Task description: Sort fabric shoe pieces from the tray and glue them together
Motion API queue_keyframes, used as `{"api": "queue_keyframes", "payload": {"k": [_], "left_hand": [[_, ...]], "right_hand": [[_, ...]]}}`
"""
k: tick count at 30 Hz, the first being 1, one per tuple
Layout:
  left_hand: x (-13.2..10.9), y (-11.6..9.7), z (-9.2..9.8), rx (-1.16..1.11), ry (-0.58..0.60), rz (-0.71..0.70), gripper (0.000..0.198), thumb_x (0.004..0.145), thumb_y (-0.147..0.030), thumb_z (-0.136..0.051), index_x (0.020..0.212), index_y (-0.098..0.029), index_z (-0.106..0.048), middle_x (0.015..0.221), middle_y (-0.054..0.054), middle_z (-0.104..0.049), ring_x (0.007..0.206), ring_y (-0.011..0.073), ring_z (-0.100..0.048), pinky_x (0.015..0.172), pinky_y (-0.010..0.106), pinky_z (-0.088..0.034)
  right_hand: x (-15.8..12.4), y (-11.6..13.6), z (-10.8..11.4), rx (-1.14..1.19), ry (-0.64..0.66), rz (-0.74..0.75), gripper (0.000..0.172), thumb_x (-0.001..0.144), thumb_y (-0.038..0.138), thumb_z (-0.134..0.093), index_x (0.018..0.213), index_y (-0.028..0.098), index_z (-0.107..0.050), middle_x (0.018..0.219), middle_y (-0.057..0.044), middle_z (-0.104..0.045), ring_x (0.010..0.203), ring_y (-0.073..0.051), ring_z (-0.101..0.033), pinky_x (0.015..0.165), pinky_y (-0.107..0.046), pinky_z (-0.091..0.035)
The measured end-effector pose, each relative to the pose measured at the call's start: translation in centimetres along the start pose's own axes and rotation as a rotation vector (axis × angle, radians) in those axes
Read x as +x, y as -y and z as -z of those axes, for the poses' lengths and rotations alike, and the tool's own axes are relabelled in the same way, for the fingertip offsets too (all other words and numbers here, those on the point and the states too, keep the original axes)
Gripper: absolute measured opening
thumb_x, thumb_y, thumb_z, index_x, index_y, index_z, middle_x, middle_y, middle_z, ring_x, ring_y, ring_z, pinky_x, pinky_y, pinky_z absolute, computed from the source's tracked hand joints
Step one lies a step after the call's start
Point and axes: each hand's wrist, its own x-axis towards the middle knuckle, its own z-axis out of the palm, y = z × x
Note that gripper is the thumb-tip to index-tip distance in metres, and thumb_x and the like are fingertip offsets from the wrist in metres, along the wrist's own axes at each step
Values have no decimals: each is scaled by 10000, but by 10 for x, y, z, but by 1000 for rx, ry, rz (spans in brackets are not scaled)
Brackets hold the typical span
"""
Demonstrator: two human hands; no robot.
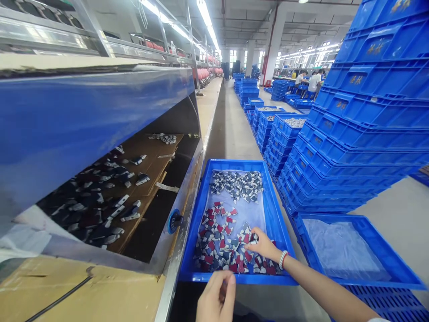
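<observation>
A blue plastic crate lined with clear film sits just below me. Its far end holds a heap of navy-and-white cut pieces, and its near end a heap of red, white and navy pieces. My right hand, with a beaded bracelet at the wrist, rests open on the near heap, fingertips touching the pieces. At the crate's front rim, my left hand pinches a small dark piece, mostly hidden by the fingers.
Left stands a long machine with a blue panel above a cardboard-lined shelf of dark pieces. A lined blue crate sits lower right, below tall stacked blue crates. Further crates line the aisle; people work far back.
</observation>
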Motion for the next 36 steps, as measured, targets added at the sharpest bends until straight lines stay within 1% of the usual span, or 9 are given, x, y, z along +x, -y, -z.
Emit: {"api": "queue_keyframes", "payload": {"k": [4,10,18,24,27,29,31,34,36], "left_hand": [[53,7,-30,-5,118,88,582,890,-497,-565,1359,-156,-517,1374,172,-576,1123,308,-614,926,361,-461],[82,14,-42,-94,124,77,290,815,-413,-644,955,-166,-697,812,94,-728,848,311,-664,808,369,-458],[77,16,-32,-446,73,294,565,770,-686,-621,890,-134,-642,730,36,-652,657,180,-618,668,317,-535],[79,10,-29,-511,25,367,561,661,-700,-721,681,-152,-601,546,2,-597,503,168,-577,533,294,-499],[78,11,-24,-474,-49,350,504,639,-629,-780,575,-173,-573,440,-23,-542,435,148,-515,462,256,-393],[77,13,-20,-470,-74,367,496,627,-615,-792,550,-182,-564,387,-31,-517,393,138,-478,439,252,-346],[77,14,-17,-489,-70,403,524,638,-660,-756,538,-189,-548,348,-28,-500,358,140,-459,417,253,-319],[78,13,-13,-554,-36,449,572,657,-726,-689,520,-195,-525,325,-32,-468,351,147,-472,398,242,-293],[76,10,-11,-600,-1,462,576,648,-719,-698,498,-193,-519,316,-40,-447,354,143,-484,395,233,-288]], "right_hand": [[-1,26,-5,105,-21,78,394,707,227,-760,1031,172,-543,1091,-58,-584,1006,-230,-582,916,-418,-495],[-19,78,-13,231,-41,173,428,637,101,-669,1034,204,-544,1197,-91,-553,1115,-274,-564,1019,-423,-454],[-30,106,-12,459,-80,173,420,773,274,-690,1180,240,-593,1295,-87,-556,1265,-277,-506,1111,-455,-391],[-31,110,-24,555,-192,151,366,839,369,-641,1178,232,-633,1242,-94,-619,1202,-283,-564,1077,-466,-433],[-35,109,-27,584,-209,119,371,841,412,-647,1166,234,-646,1105,-84,-680,871,-248,-683,807,-415,-583],[-37,109,-26,602,-205,95,362,862,448,-620,1152,233,-652,963,-61,-702,521,-167,-604,507,-338,-551],[-40,112,-23,607,-220,90,338,863,467,-620,1097,230,-676,942,-55,-701,422,-130,-524,418,-310,-490],[-45,120,-15,580,-271,120,267,835,447,-677,982,227,-714,979,-68,-693,729,-220,-657,688,-373,-569],[-49,128,-10,547,-298,140,227,830,421,-700,944,226,-720,967,-77,-681,959,-273,-636,885,-418,-523]]}}
